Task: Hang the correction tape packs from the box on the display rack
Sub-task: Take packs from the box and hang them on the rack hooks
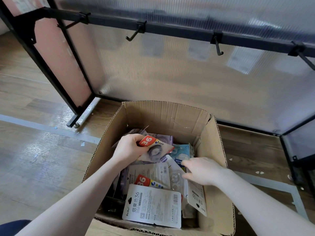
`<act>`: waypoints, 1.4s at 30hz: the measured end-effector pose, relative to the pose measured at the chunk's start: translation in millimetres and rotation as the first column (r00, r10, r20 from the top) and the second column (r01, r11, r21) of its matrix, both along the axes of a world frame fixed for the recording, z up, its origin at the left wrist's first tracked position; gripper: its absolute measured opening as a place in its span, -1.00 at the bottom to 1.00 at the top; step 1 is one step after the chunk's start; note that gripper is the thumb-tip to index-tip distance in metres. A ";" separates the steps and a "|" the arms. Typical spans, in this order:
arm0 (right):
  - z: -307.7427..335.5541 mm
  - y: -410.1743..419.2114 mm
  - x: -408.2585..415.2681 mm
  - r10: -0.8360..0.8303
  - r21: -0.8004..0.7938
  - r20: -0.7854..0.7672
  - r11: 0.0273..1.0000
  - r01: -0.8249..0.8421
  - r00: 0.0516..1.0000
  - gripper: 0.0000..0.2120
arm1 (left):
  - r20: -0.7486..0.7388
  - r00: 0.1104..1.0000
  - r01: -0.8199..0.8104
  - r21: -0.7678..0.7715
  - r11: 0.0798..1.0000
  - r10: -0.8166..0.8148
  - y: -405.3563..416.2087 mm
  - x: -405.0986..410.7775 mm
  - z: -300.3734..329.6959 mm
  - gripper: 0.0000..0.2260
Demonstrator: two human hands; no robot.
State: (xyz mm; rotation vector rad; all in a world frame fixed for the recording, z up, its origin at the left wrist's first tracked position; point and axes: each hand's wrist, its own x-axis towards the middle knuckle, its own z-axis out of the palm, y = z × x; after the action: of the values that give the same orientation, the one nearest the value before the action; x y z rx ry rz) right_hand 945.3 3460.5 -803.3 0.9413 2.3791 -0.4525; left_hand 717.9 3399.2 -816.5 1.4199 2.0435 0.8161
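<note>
Flooring (34, 92) of wood under box (214, 143)

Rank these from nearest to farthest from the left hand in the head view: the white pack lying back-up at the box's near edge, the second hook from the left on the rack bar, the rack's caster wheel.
From the left hand:
1. White pack, below it, inside the box.
2. Caster wheel, up-left on the floor.
3. Second hook, high above on the bar.

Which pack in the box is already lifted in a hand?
The face-up pack with the red "36" corner, gripped by the left hand; the others lie loose in the box.
</note>
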 end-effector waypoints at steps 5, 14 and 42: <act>-6.8 -0.1 -0.6 -0.050 -0.080 0.054 0.995 0.054 0.997 -0.35 | 0.027 1.000 0.005 0.015 1.000 -0.005 1.8 -0.2 0.6 -0.78; -16.5 -11.7 5.2 0.092 -0.265 0.159 0.963 -0.047 0.983 0.15 | 0.098 0.994 -0.039 0.000 0.999 0.039 1.8 -4.2 -4.4 -0.71; -38.5 -33.8 9.7 0.277 -0.026 0.345 0.958 -0.286 0.897 0.19 | 0.371 0.924 -0.070 -0.086 0.994 0.097 -1.6 -12.0 -10.4 -0.82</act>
State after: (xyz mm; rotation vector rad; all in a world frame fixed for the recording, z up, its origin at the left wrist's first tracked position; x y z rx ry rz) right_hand 955.0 3426.6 -841.8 0.6102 2.1515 -0.1301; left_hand 705.9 3397.5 -826.8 1.0475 1.8251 0.9581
